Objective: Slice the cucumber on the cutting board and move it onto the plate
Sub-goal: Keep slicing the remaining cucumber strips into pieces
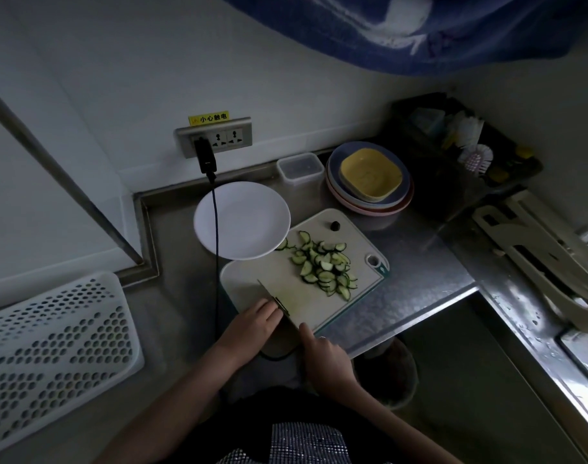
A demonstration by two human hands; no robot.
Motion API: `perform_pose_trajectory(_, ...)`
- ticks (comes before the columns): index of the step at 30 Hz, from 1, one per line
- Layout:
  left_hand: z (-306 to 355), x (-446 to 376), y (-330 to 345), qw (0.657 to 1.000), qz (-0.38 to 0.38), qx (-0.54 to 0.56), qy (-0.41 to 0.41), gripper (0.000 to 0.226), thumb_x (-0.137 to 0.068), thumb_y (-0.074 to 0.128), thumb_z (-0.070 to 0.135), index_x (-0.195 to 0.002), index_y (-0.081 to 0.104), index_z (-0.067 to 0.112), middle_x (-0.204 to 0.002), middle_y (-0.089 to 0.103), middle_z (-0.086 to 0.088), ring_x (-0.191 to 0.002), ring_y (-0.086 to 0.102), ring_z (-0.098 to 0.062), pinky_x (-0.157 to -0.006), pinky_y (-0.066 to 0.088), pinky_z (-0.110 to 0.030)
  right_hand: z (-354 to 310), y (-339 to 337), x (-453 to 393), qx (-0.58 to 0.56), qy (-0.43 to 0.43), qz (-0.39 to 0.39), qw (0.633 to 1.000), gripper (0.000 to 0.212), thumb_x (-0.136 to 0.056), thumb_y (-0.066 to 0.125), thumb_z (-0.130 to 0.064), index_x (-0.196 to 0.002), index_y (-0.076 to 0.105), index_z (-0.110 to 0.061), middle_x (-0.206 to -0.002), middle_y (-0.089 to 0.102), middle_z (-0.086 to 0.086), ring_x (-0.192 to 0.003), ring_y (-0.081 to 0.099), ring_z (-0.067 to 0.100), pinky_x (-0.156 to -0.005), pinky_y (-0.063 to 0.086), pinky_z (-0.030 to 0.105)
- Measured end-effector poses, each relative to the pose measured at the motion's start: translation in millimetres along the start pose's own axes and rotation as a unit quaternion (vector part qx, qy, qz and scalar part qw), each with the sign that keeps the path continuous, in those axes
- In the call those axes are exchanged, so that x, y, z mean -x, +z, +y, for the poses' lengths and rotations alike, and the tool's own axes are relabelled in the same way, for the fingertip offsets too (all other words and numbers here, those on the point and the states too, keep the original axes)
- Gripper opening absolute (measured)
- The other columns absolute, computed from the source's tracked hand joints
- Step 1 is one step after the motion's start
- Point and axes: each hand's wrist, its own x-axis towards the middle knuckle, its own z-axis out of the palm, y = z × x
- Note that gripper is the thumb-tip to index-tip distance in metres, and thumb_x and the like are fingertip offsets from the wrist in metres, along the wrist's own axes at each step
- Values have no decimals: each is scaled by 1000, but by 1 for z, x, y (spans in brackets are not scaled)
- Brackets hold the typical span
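A: Where's the cucumber?

B: Mostly a heap of slices [326, 267] on the right half of the cutting board [252, 279]; a short stub [283, 305] sits under the left hand [252, 324], whose fingers curl over it.

A: And the knife [269, 293]?

B: The right hand [322, 354] grips its handle, blade just beside the left fingertips. The plate [242, 222] lies beyond, overlapping the board's far-left edge
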Motion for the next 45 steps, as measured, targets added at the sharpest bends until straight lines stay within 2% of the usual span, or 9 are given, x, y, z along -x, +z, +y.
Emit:
perform_pose_trajectory(7, -6, 8, 4, 999, 16, -7, 36, 20, -80, 46, 12, -96, 58, 9, -96, 58, -7, -88, 50, -22, -65, 54, -33, 10, -3, 4, -65, 43, 70, 994, 29, -98, 37, -20, -127, 31, -18, -101, 64, 12, -95, 63, 33, -62, 38, 34)
perform_pose_trajectory(12, -1, 6, 0, 999, 22, -8, 29, 33, -78, 42, 15, -98, 67, 9, -91, 61, -5, -86, 50, -21, -65, 53, -29, 1, -3, 7, -44, -7, 47, 998, 24, -103, 34, -29, -122, 33, -16, -104, 64, 15, -96, 62, 36, -64, 39, 36)
perform_pose_trajectory(17, -1, 5, -1, 1000, 16, -6, 18, 28, -74, 44, 17, -87, 66, 6, -82, 58, -10, -85, 47, -24, -59, 54, -31, -2, -4, 6, -24, -37, 27, 999, 19, -102, 36, -26, -118, 33, -15, -104, 64, 14, -95, 63, 35, -62, 36, 34)
perform_pose_trajectory(23, -2, 6, 2, 1000, -2, -8, 10, 30, -74, 43, 18, -90, 66, 6, -85, 57, -10, -86, 48, -24, -60, 55, -31, 0, 1, 3, -21, -41, 28, 999, 21, -102, 37, -25, -120, 32, -15, -104, 64, 14, -95, 62, 35, -62, 37, 36)
perform_pose_trajectory(29, -3, 9, 1, 1000, -6, 3, 8, 24, -76, 45, 16, -89, 62, 7, -83, 56, -10, -82, 55, -26, -59, 54, -33, 2, 7, 0, 25, -39, 19, 999, 36, -99, 37, -17, -133, 27, -15, -106, 63, 14, -97, 63, 36, -62, 38, 37)
perform_pose_trajectory(32, -2, 9, -1, 1000, 0, 4, 11, 18, -75, 45, 17, -86, 57, 10, -83, 55, -8, -83, 52, -24, -58, 54, -31, 1, 7, -2, 20, -34, 9, 999, 43, -94, 41, -11, -134, 27, -14, -106, 63, 14, -97, 63, 35, -63, 40, 37)
perform_pose_trajectory(37, -2, 8, 1, 1000, -5, -1, 7, 22, -75, 44, 17, -94, 52, 11, -88, 57, -7, -84, 56, -24, -56, 54, -31, 0, 6, -6, 20, -18, 3, 1000, 48, -93, 41, -6, -137, 25, -14, -109, 62, 14, -99, 62, 34, -70, 47, 39)
perform_pose_trajectory(42, -1, 8, -1, 1000, -12, -8, -1, 23, -76, 43, 17, -92, 59, 10, -89, 58, -8, -84, 57, -24, -57, 54, -31, -2, 5, -4, 24, -14, 11, 1000, 45, -94, 41, -9, -136, 26, -15, -111, 62, 13, -100, 63, 34, -70, 47, 39)
perform_pose_trajectory(45, 1, 7, -4, 1000, -2, -13, 9, 24, -74, 43, 17, -88, 61, 11, -85, 57, -6, -80, 54, -21, -52, 51, -28, -3, 7, -2, 31, -9, 19, 999, 41, -95, 41, -11, -133, 28, -14, -112, 62, 12, -99, 63, 34, -67, 44, 37)
